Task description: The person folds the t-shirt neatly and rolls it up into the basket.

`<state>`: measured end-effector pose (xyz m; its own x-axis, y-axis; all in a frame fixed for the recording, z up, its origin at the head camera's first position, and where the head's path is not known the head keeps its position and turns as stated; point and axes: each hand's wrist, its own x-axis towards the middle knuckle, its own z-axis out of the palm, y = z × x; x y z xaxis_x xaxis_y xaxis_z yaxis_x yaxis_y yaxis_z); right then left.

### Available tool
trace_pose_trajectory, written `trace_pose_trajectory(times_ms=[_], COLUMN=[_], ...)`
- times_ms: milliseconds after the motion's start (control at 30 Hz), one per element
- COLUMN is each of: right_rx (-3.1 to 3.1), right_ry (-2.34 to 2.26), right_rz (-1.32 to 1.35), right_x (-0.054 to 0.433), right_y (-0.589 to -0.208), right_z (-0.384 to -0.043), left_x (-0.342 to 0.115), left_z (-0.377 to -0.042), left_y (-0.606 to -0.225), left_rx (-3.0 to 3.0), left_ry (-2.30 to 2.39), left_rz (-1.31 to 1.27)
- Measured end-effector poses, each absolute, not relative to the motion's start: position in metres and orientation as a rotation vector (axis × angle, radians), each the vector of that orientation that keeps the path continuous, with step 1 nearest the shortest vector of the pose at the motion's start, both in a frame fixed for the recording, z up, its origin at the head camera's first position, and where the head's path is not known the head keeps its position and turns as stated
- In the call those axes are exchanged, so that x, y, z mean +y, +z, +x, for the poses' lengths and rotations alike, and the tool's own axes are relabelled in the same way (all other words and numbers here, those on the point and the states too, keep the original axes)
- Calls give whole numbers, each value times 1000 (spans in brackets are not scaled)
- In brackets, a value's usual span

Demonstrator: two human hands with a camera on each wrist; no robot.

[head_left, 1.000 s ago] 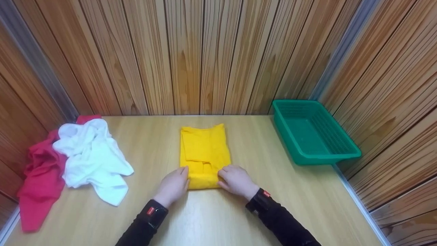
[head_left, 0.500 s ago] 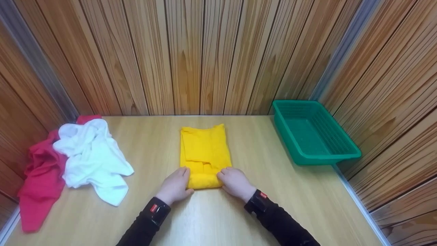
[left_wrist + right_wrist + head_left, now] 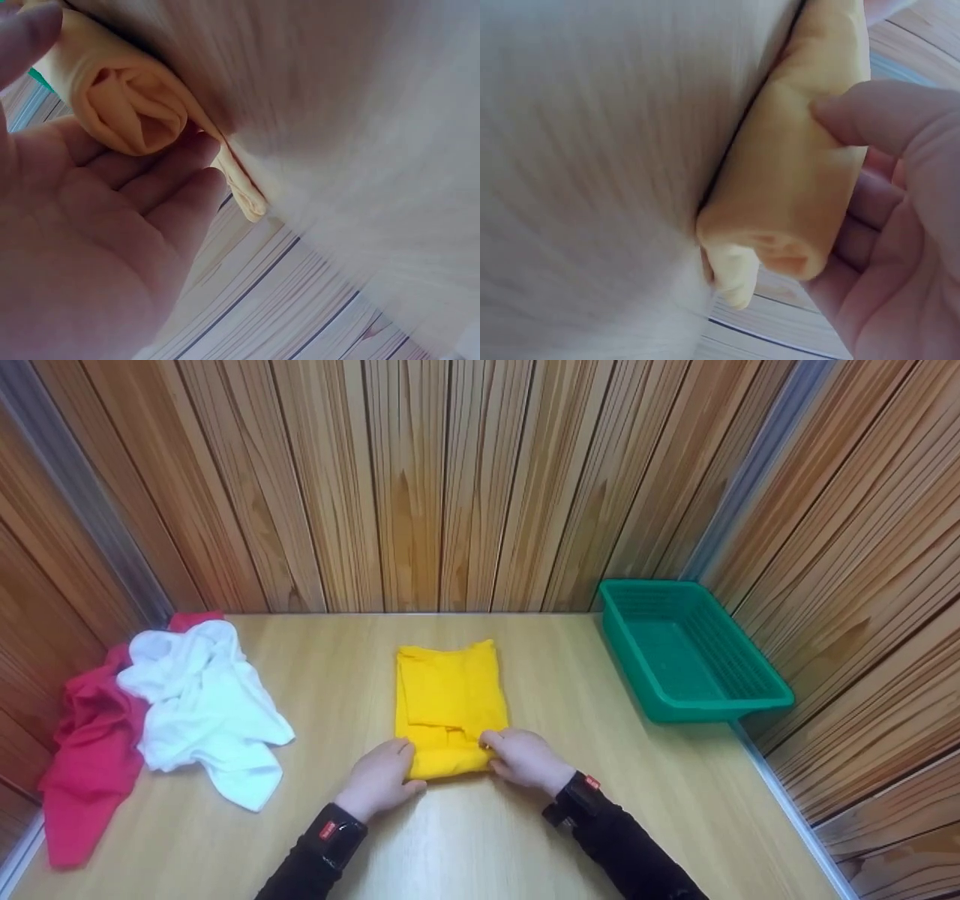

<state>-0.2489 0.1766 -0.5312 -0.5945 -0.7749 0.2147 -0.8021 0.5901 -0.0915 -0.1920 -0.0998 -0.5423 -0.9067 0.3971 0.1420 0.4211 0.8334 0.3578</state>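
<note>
A yellow cloth (image 3: 454, 686), folded into a long rectangle, lies on the table in the middle of the head view. Its near end is rolled up, and the spiral of the roll (image 3: 135, 112) shows in the left wrist view. My left hand (image 3: 379, 781) holds the left end of that roll, fingers along one side and thumb (image 3: 28, 37) at the other. At the opposite end my right hand (image 3: 531, 761) grips the roll (image 3: 780, 172), thumb pressed on its surface and fingers behind. What kind of cloth it is cannot be told.
A crumpled white cloth (image 3: 202, 705) lies partly over a red cloth (image 3: 94, 757) on the left of the table (image 3: 465, 847). At the back right stands a green plastic basket (image 3: 686, 709). Wood-patterned walls (image 3: 405, 495) enclose the back and sides.
The yellow cloth has slid slightly toward me, its far edge now nearer. Both hands have shifted slightly toward me at the roll's ends, and the right hand a little outward.
</note>
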Motion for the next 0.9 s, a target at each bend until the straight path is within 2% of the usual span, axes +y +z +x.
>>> trace_pose_trajectory(times_ms=[333,900], right_rx=[-2883,-2806], right_ry=[446,281], right_rz=[1399,1160], right_x=[179,170], right_y=[-526,-527], right_z=[-259,-267], left_x=[-101,-91], left_z=[-185,-203], left_y=[-535,-537], left_rx=[-2924,-2871], left_ry=[-623,-621], left_rz=[-642,-399])
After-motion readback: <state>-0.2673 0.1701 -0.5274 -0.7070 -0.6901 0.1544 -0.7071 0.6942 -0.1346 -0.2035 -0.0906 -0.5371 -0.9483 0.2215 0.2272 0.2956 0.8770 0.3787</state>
